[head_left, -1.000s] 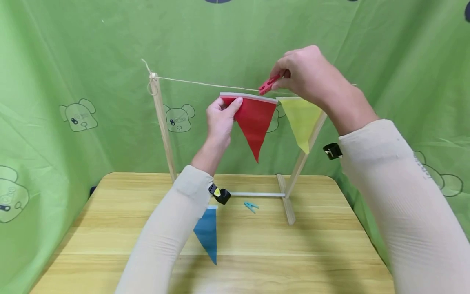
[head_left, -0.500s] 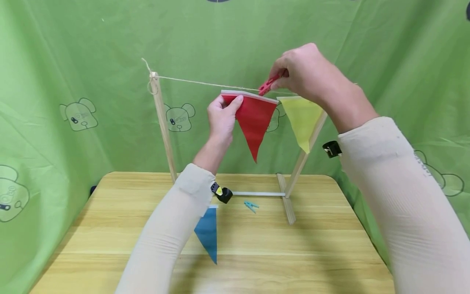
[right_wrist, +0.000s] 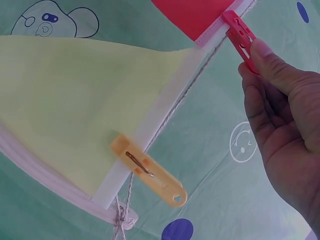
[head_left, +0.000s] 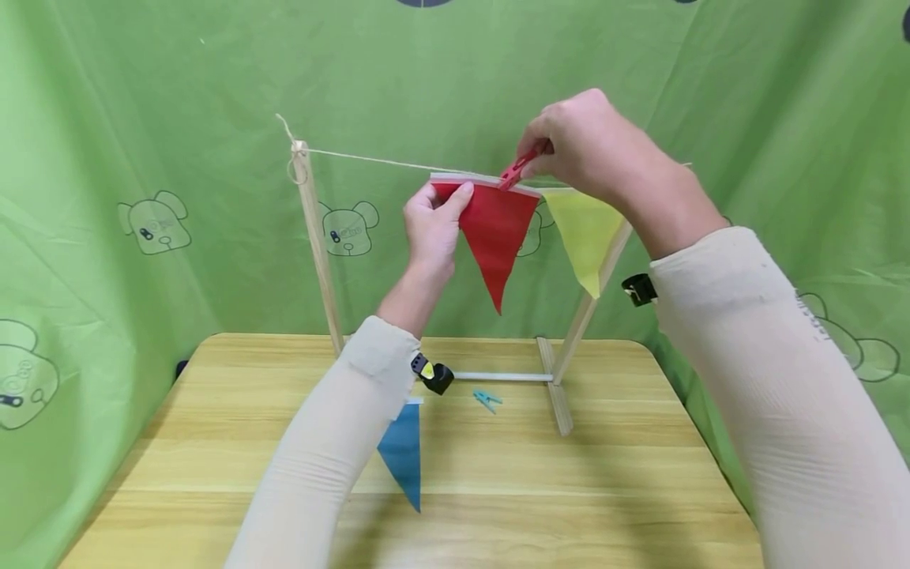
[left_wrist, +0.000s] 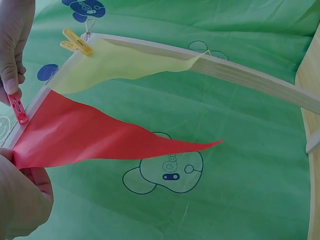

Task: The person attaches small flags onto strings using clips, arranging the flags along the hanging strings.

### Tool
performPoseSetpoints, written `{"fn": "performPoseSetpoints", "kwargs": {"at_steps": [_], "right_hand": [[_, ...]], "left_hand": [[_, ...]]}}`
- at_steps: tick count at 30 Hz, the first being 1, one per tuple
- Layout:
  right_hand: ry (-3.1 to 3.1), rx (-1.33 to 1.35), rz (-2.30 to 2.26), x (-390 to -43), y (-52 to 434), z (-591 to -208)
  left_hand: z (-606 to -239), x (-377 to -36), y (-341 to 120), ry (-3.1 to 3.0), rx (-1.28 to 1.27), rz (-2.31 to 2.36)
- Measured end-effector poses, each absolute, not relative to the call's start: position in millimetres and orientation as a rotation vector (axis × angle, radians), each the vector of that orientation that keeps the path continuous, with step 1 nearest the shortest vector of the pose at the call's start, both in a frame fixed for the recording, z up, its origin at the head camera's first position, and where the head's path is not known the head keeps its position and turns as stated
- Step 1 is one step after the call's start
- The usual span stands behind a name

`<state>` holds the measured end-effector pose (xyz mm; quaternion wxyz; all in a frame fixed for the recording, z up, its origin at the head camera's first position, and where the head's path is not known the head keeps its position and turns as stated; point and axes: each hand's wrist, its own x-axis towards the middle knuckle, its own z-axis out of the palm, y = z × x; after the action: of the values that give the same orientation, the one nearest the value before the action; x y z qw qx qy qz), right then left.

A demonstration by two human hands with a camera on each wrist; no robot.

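A red pennant flag (head_left: 492,233) (left_wrist: 85,137) (right_wrist: 192,14) hangs at the string (head_left: 370,160) stretched between two wooden posts. My left hand (head_left: 432,225) (left_wrist: 20,197) pinches its top left corner and holds it up to the string. My right hand (head_left: 579,146) (right_wrist: 282,117) pinches a red clothespin (head_left: 513,169) (left_wrist: 17,107) (right_wrist: 240,36) whose tip sits on the flag's white top band. A yellow flag (head_left: 584,233) (left_wrist: 120,62) (right_wrist: 75,100) hangs to the right, fixed by a yellow clothespin (left_wrist: 76,42) (right_wrist: 150,170).
The wooden frame (head_left: 316,245) stands at the back of a wooden table (head_left: 604,474). A blue flag (head_left: 404,450) and a light blue clothespin (head_left: 486,399) lie on the table. A green cloth (head_left: 107,158) surrounds the scene.
My right hand has lowered the red clothespin from the string down onto the flag's top band. My left hand has raised the red flag slightly.
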<state>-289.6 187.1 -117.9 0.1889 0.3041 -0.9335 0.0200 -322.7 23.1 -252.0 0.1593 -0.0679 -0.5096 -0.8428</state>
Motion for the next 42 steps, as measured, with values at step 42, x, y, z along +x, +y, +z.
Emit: {"fn": "performPoseSetpoints", "kwargs": {"at_steps": [42], "right_hand": [[-2.781,0.846,0.103,-294.2,185.2,-131.4]], "left_hand": [[-258.5,-325.3,22.6,-1.488,-0.166,-2.476]]}}
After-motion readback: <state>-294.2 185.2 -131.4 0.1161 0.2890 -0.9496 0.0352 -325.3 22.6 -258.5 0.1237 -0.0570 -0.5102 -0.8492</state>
